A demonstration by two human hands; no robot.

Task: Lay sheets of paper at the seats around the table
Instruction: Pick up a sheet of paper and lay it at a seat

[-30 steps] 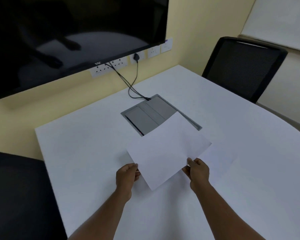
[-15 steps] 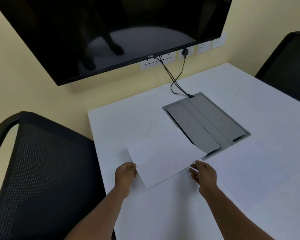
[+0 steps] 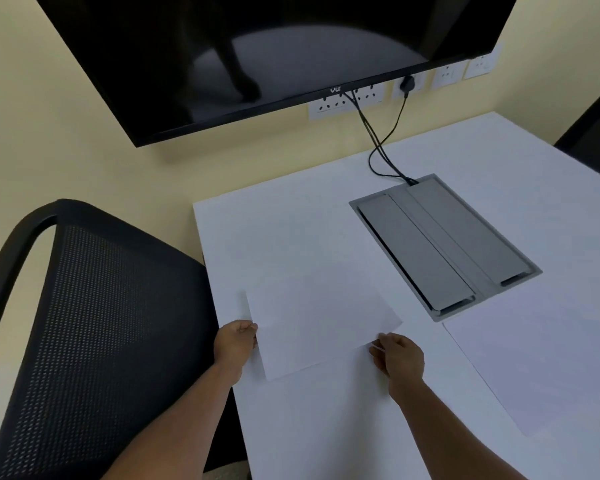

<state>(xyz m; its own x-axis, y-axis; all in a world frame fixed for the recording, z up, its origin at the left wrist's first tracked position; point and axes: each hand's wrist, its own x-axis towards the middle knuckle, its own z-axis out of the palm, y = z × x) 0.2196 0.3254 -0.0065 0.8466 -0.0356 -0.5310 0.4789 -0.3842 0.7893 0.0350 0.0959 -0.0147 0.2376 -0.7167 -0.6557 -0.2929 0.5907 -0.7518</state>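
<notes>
A white sheet of paper (image 3: 321, 330) lies low over the white table (image 3: 291, 237), near its left edge and in front of the black mesh chair (image 3: 94, 334). My left hand (image 3: 235, 344) pinches the sheet's left edge. My right hand (image 3: 399, 356) pinches its near right corner. Whether the sheet rests flat on the table I cannot tell. A second white sheet (image 3: 541, 362) lies flat on the table to the right.
A grey cable box lid (image 3: 444, 244) is set into the table beyond the sheets, with black cables (image 3: 381, 147) running up to wall sockets. A dark wall screen (image 3: 274, 53) hangs above. Part of another black chair (image 3: 596, 133) shows at the far right.
Both hands have carried the sheet left, from above the grey cable box toward the table's left edge by the mesh chair, and lowered it. The view has turned left.
</notes>
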